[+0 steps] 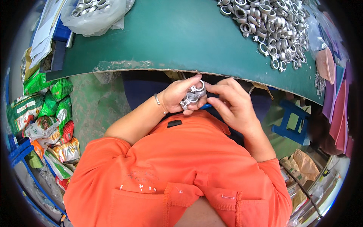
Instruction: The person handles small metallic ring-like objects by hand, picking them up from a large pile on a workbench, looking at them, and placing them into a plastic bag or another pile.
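Observation:
Held above my lap, just in front of the table edge, my left hand (177,96) is closed around a few silver metal ring clamps (191,99). One ring stands up near its thumb, and others lie across the fingers. Close beside it on the right, my right hand (233,102) has its fingers curled. Its thumb and index fingertips reach to the right side of the held rings. Whatever is between those fingertips is too small to make out. A large heap of similar ring clamps (270,26) lies on the green table (177,38) at the far right.
A clear plastic bag (94,20) of metal parts stands at the far left, beside papers (47,32). A pink bowl-shaped piece (325,65) is at the table's right edge. Colourful packages (49,113) are piled on the left; a blue stool (293,123) stands under the table.

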Motion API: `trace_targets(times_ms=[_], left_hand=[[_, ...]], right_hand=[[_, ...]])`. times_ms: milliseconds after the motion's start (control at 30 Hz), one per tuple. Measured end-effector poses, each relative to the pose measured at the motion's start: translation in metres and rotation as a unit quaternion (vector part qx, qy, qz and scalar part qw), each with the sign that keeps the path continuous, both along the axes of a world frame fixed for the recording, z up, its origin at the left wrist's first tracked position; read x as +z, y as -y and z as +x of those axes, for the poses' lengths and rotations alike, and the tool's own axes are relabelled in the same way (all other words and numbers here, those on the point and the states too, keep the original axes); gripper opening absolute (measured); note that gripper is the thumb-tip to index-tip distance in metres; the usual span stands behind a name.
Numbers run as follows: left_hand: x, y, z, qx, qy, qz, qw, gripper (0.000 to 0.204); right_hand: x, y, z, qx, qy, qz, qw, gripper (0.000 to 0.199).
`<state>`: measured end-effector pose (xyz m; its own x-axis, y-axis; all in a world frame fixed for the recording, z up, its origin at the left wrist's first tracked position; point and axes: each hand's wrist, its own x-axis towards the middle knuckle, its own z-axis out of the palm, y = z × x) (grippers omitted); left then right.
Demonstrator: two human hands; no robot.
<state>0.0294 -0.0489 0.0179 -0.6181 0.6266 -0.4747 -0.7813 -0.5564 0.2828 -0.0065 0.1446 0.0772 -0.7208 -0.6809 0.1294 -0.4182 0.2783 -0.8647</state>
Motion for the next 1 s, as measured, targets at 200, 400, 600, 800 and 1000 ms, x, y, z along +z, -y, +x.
trace_targets(times_ms=[200,400,600,800,1000], left_hand=[[0.014,-0.006,0.009,-0.018,-0.062,-0.049,0.997,0.058],[0.02,-0.008,0.01,0.002,-0.057,-0.015,0.998,0.054],[0.025,-0.009,0.011,0.043,-0.06,-0.032,0.997,0.05],[0.02,-0.006,0.014,0.028,-0.037,-0.036,0.998,0.061],[0.014,-0.006,0.013,-0.043,-0.057,-0.077,0.994,0.062]], right_hand=[[-0.014,0.001,0.004,0.032,-0.023,-0.013,0.999,0.032],[-0.027,0.0,0.006,-0.004,-0.141,-0.066,0.988,0.029],[-0.023,-0.008,0.008,-0.054,0.033,-0.102,0.993,0.019],[-0.028,-0.014,-0.001,-0.117,-0.216,0.043,0.968,0.021],[-0.02,0.007,0.008,-0.037,-0.101,-0.017,0.994,0.02]])
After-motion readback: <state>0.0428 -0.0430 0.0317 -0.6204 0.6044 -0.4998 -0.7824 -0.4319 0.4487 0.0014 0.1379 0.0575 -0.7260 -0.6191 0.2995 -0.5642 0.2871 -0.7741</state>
